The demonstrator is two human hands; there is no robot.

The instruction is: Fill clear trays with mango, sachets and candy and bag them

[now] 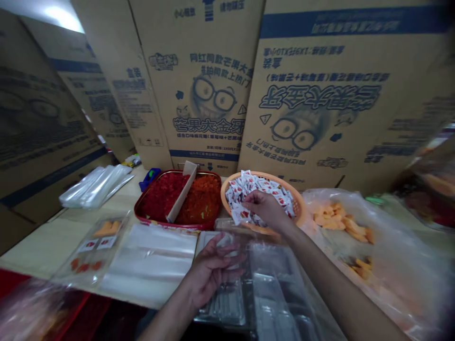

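My right hand (265, 207) is over an orange plastic basket (300, 208) heaped with small white packets with red print (280, 192). Its thumb and fingertips are pinched together on one white packet at the front of the heap. Lower down, my left hand (215, 270) has its palm turned up and its fingers apart, slightly blurred. Clear plastic trays (270, 293) lie stacked below and beside it. Glare and see-through plastic around the left fingers make contact there hard to judge.
A red tray (142, 220), split by a cardboard strip (183, 194), holds red and orange pieces. Clear bags (152, 255) and a filled pack (95, 246) lie left. Orange pieces (330, 218) rest on plastic sheeting at right. Cardboard boxes (206, 94) wall the back.
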